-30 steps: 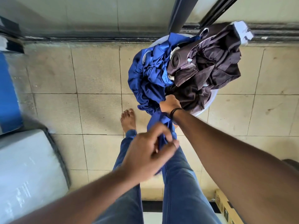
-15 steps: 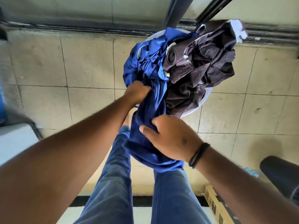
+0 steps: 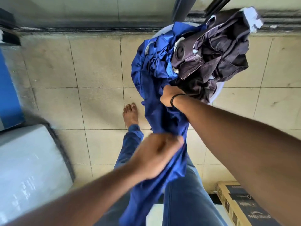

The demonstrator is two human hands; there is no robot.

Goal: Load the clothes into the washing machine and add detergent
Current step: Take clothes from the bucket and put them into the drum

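Blue cloth [image 3: 162, 121] strung between both hands, one end still bunched in the white basin [image 3: 217, 93], the other trailing down over the jeans [image 3: 184, 198]. Left hand [image 3: 156, 155] near the camera, blurred, fingers curled round a fold of the blue cloth at its lower stretch. Right hand [image 3: 170, 96] farther out at the basin's near edge, a black band [image 3: 176, 97] on the wrist, fingers buried in fabric where blue meets dark; curled into the cloth, though exactly which piece cannot be told. Heaped on the right side of the basin, touching the blue cloth: dark brown clothes [image 3: 216, 54], crumpled, with a white scrap [image 3: 251, 18] poking out at the top. Basin mostly hidden under the pile, only slivers of rim showing, set on the beige tiled floor [image 3: 97, 70] close to the wall. One bare foot [image 3: 130, 115] planted on the tiles just left of the hanging cloth. At lower left, a pale grey washing machine lid [image 3: 27, 163] with a dark rim, shut, well apart from the basin. Behind it at the left edge, a blue panel [image 3: 8, 88]. At lower right, under the right forearm, a cardboard box [image 3: 236, 206] with a dark printed face, lettering too small to read.
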